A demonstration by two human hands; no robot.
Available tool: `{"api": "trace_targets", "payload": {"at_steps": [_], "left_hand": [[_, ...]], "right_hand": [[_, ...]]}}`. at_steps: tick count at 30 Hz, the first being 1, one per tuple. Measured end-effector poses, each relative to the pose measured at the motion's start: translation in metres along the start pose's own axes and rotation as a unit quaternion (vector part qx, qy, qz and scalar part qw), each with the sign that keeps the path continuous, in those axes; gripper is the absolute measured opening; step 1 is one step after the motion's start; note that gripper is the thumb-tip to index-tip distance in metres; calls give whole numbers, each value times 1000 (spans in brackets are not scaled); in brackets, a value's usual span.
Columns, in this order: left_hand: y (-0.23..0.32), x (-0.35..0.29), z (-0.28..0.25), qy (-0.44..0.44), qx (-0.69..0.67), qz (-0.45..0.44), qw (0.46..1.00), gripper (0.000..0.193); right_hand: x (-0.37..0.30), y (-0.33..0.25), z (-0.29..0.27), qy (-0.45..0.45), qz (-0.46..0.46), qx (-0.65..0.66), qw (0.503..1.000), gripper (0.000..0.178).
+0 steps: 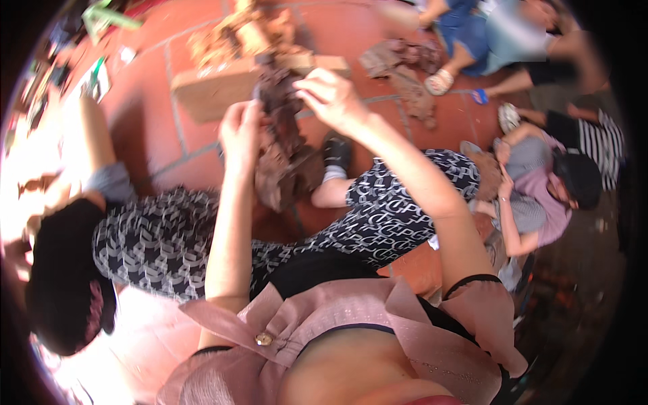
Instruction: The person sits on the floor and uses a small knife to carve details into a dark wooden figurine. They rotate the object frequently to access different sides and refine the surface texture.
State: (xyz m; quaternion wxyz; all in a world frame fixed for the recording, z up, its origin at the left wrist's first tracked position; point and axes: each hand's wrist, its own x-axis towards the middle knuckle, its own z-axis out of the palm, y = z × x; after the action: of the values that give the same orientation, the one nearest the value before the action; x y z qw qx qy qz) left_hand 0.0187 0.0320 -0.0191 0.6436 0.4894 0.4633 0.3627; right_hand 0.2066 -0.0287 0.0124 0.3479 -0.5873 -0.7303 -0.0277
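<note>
I hold a tall, lumpy clay piece [283, 145] up in front of me with both hands. My left hand [241, 128] is curled against its left side, fingers wrapped on the clay; my right hand [332, 98] pinches the top from the right, fingers bent over the upper lump. The clay hangs between my knees, above the red tile floor [145, 128], its lower end near my patterned trousers [378, 216].

The risk, as I judge it, is the weight below my grip: the lower part looks ragged and thick, and if I squeeze or twist only the top, it could tear off and drop on the tiles or on my sock [335, 158]. Wet clay could also slip from my left palm.

Room is tight. A wooden block [223, 88] with more clay on it sits just beyond the piece, almost touching its top, so pushing forward could knock it. A person in a dark cap [64, 283] sits close on my left, and another person in a pink top [540, 202] works near my right elbow; a wide swing of either arm could hit them. The barest floor lies left of the block.
</note>
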Motion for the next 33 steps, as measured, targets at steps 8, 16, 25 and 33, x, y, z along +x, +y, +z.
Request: {"api": "trace_targets", "payload": {"at_steps": [8, 16, 25, 33], "left_hand": [[10, -54, 15, -210, -173, -189, 944, 38], [-18, -48, 31, -167, -206, -163, 950, 17], [-21, -49, 32, -147, -219, -113, 958, 19], [-23, -50, 32, -152, -237, -130, 951, 21]], "right_hand": [[6, -15, 19, -100, -82, 60, 990, 19], [-3, -5, 41, -59, -68, 39, 995, 20], [2, -7, 45, -44, -68, 34, 996, 21], [-4, -1, 48, -70, -92, 19, 993, 20]]}}
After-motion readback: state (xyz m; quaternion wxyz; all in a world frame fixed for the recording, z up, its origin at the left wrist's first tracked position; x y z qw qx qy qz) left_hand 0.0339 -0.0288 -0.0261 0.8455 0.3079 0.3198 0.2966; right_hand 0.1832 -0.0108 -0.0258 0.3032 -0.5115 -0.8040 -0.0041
